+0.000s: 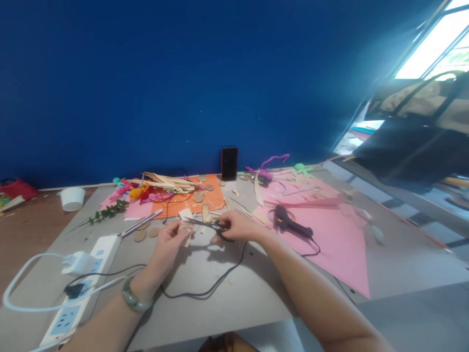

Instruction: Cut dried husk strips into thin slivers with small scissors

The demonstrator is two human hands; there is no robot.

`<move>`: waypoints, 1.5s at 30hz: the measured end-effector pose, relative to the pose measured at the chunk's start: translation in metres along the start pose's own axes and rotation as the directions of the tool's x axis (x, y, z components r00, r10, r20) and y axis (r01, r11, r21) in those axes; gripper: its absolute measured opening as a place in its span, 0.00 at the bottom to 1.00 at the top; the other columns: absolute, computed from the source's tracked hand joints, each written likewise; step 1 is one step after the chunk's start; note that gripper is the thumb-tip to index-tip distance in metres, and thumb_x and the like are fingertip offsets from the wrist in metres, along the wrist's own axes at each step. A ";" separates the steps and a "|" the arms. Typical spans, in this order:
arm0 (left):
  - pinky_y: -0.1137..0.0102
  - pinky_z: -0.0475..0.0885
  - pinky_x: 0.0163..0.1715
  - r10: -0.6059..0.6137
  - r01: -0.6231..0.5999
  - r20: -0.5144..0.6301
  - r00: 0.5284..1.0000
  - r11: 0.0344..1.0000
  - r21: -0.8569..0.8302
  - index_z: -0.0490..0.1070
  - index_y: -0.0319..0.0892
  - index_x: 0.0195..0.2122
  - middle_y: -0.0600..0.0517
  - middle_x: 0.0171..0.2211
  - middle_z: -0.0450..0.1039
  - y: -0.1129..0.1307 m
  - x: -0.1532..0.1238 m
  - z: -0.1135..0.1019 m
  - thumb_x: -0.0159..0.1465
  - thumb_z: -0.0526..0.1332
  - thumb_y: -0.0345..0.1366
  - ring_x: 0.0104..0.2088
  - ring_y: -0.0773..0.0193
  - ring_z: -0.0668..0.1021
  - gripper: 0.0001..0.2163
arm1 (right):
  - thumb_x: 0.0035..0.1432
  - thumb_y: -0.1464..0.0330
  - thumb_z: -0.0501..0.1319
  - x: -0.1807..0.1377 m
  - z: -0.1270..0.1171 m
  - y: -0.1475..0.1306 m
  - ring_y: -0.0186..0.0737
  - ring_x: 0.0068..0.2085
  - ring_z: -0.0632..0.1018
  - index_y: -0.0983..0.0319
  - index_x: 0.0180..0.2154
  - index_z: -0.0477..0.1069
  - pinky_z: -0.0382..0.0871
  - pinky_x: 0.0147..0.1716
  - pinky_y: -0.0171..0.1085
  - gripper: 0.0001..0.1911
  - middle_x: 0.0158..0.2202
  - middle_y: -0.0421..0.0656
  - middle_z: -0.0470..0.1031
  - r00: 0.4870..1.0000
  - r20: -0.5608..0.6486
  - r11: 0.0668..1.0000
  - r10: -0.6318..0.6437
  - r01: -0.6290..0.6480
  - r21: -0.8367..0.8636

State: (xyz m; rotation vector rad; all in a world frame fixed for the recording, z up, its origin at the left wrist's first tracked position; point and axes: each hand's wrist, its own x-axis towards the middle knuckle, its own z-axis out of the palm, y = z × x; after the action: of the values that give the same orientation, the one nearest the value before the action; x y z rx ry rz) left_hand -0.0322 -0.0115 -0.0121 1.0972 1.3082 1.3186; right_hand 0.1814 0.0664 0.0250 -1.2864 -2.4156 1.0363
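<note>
My left hand pinches a pale, straw-coloured flat piece that looks like dried husk or thin card; its exact kind is unclear. In my right hand is a pair of dark-handled scissors, fingers wrapped in the loops. The blades point left and reach across the pale piece. Whether they are cutting into it I cannot tell. Just beyond the scissors lie pale scraps. Round wooden slices rest on the table behind my left hand.
A white power strip with plugs lies at left, and a black cable curves before my hands. A glue gun rests on pink paper. A phone leans on the wall. Pale strips lie over orange paper.
</note>
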 end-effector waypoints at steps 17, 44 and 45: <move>0.77 0.64 0.20 -0.012 0.018 0.052 0.999 0.991 -0.133 0.73 0.39 0.29 0.55 0.22 0.72 0.004 -0.002 0.001 0.53 0.64 0.36 0.22 0.71 0.70 0.05 | 0.35 0.53 0.68 -0.002 -0.005 -0.003 0.28 0.22 0.58 0.63 0.17 0.58 0.47 0.21 0.30 0.25 0.16 0.32 0.55 0.997 0.077 0.992 0.017 -0.026 0.123; 0.77 0.63 0.17 -0.073 0.081 0.065 0.995 0.987 -0.138 0.72 0.39 0.27 0.53 0.22 0.71 0.005 -0.002 0.002 0.51 0.66 0.40 0.20 0.70 0.70 0.09 | 0.36 0.56 0.69 0.001 -0.005 0.003 0.27 0.21 0.55 0.62 0.16 0.53 0.46 0.20 0.31 0.26 0.15 0.31 0.52 0.997 0.079 0.975 -0.023 0.005 0.224; 0.77 0.64 0.17 -0.082 0.090 0.059 0.995 0.986 -0.141 0.73 0.39 0.28 0.53 0.22 0.72 0.005 -0.002 0.002 0.51 0.66 0.41 0.20 0.70 0.70 0.10 | 0.36 0.55 0.68 0.003 -0.004 0.003 0.27 0.21 0.55 0.62 0.16 0.52 0.46 0.20 0.31 0.27 0.15 0.31 0.52 0.998 0.061 0.966 -0.024 0.007 0.258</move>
State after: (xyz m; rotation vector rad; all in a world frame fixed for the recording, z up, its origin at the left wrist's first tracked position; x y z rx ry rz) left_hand -0.0301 -0.0126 -0.0074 0.9595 1.1900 1.2899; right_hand 0.1836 0.0715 0.0254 -1.1604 -2.2376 1.3535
